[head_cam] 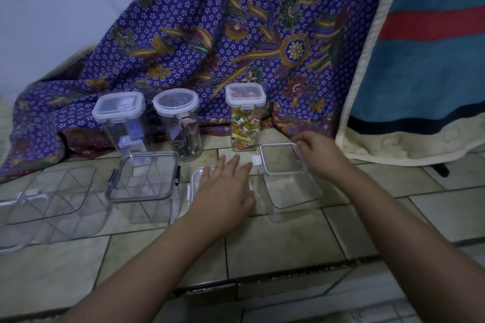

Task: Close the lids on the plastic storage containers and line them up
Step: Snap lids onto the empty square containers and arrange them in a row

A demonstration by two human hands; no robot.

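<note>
The large clear plastic divided container [52, 199] at the far left is open on the tiled floor [288, 238]. What seems to be its loose clear lid [9, 245] lies at its left, partly out of frame. Just beside it on the right, the medium clear divided container [149, 207] has a clear lid with black latches [143, 176] lying on top. The latches look unfastened, so I judge it covered but not locked.

The small clear rectangular container [291, 191] at the right is not yet shut. Its white-rimmed clear lid [280, 158] sits tilted over the far edge, leaving the near part of the box uncovered. Between these two, a low white-rimmed container [194, 183] is mostly hidden, and I cannot tell whether its clips are down.

Behind, against the purple batik cloth [236, 34], three tall jars stand closed in a loose row:
- a square clear jar [123, 126]
- a round clear jar [183, 136]
- a narrow jar of colourful pieces [245, 126]

By my estimate about half the closing is left, along with straightening the front row.

The left hand [225, 189] lies flat on the low container, its fingers straight and spread and gripping nothing. The right hand [315, 152] has its fingers curled at the tilted lid's far right edge and appears to pinch it there.
</note>
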